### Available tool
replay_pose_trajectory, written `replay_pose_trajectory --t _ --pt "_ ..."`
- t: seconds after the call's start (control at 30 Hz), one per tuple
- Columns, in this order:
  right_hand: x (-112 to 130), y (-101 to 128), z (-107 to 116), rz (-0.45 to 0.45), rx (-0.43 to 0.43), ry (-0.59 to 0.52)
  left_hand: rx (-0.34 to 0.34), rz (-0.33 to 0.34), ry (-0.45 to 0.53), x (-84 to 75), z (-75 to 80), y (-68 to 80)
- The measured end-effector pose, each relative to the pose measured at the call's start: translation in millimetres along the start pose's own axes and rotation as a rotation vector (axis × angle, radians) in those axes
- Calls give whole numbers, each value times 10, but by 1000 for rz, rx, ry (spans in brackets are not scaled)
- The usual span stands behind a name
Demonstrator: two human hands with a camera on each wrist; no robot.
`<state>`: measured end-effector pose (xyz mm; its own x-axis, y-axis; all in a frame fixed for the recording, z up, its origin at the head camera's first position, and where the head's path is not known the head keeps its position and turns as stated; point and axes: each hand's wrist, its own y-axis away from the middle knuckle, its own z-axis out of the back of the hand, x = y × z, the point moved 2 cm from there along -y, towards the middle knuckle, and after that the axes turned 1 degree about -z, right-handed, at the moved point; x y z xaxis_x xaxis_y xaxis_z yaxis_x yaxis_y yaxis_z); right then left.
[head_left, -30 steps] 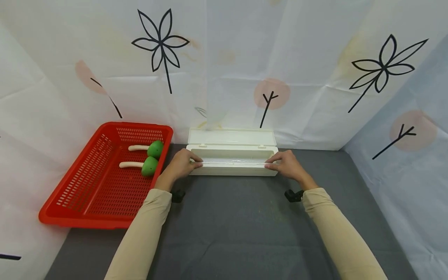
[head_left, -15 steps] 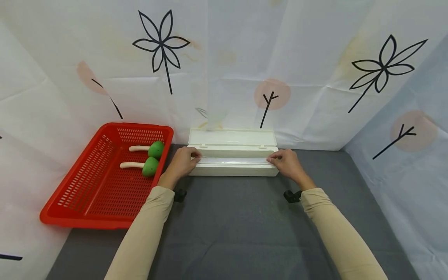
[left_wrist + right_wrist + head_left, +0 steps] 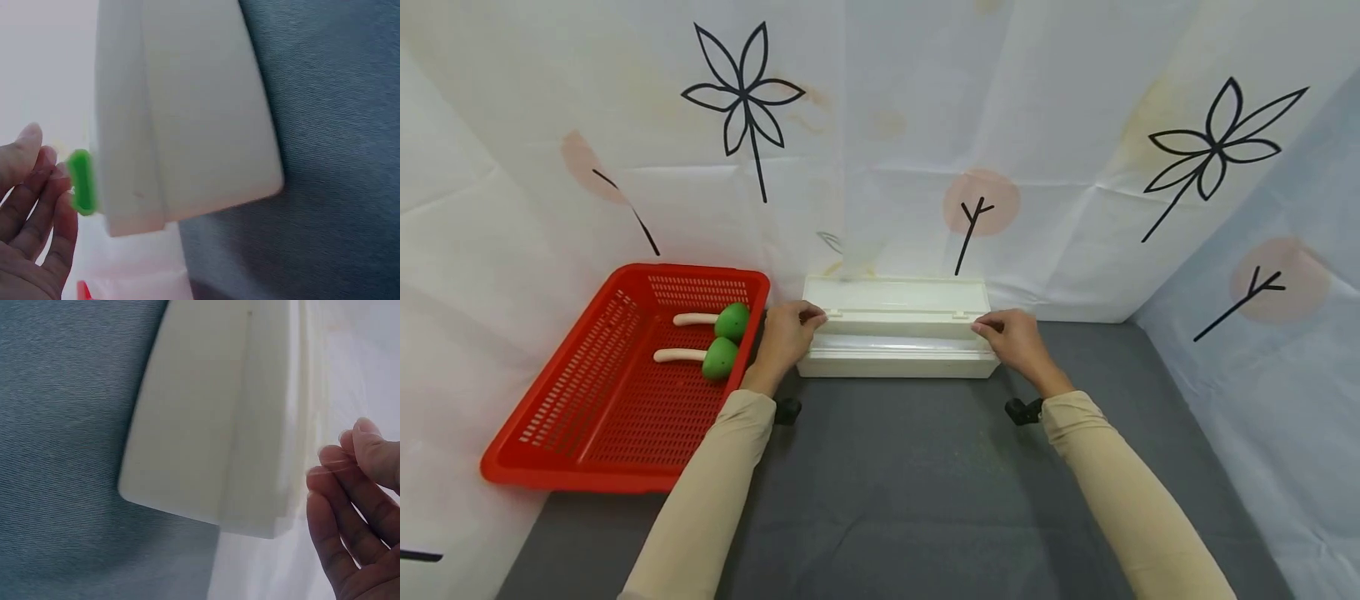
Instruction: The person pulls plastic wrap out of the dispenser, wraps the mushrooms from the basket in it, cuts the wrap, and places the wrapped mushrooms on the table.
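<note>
Now both hands (image 3: 786, 332) (image 3: 1011, 337) at the white box's (image 3: 898, 354) open lid (image 3: 895, 296).

Dark grey table (image 3: 887, 483) with red basket (image 3: 587, 442) and white box (image 3: 895, 354).

A dark grey cloth-covered bench (image 3: 910, 492) fills the lower middle of the head view, its fabric lightly creased. Behind it and along both sides hang white, faintly wrinkled sheets serving as a backdrop wall (image 3: 880, 125), printed with thin black line-drawn flowers (image 3: 741, 92), pale pink round blotches (image 3: 981, 200) and small black forked twigs. The right-hand sheet (image 3: 1285, 358) slants toward the viewer and looks bluish in shade. Faint yellowish stains mark the sheets near the top. The light is soft and even, with only weak shadows on the bench.
</note>
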<state>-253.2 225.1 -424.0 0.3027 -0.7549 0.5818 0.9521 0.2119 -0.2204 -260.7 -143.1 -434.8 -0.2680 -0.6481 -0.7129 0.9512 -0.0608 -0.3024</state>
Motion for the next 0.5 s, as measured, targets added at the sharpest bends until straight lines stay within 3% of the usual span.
replay_pose_trajectory --t 0.33,0.5 --pt "118 -109 173 10 -51 -44 -39 78 187 -135 151 -104" --pt "186 -145 253 28 -72 -57 -83 58 232 -182 217 -152"
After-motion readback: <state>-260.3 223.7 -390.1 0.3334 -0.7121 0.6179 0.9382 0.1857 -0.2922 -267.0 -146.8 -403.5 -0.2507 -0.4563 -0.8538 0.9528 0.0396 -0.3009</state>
